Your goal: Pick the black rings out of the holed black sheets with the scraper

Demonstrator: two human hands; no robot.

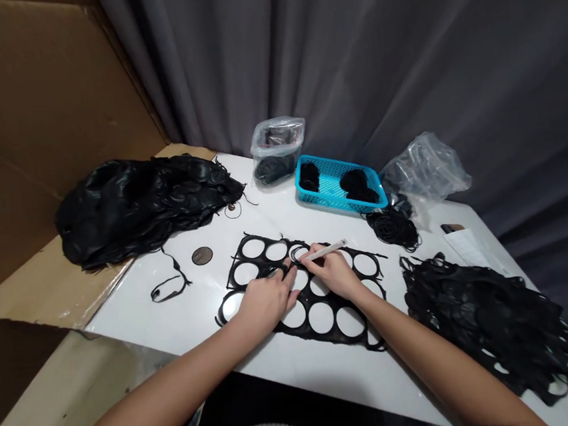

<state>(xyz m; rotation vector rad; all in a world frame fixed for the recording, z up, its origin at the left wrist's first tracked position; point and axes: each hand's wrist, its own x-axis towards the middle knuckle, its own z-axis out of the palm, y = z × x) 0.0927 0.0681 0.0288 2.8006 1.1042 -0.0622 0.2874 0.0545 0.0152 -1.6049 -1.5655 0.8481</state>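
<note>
A black sheet point(318, 289) with rows of round cut-out holes lies flat on the white table, partly covered by both hands. My left hand point(266, 302) rests on its left half, fingers stretched out and pressing near the upper middle holes. Between the fingertips of my right hand point(332, 272) is a slim white pen-like tool point(335, 247), its back end pointing up and right. The tool's working tip is too small to make out. A thin black ring point(295, 253) shows just beside the fingertips of both hands.
A black bundle of sheets point(147, 203) lies left, near a dark disc point(202, 255) and a black scrap strip point(170, 287). Behind stand a bagged tub point(278, 150) and a blue basket point(330, 202). Black rings point(393, 227) and a perforated-sheet pile point(495, 320) lie right.
</note>
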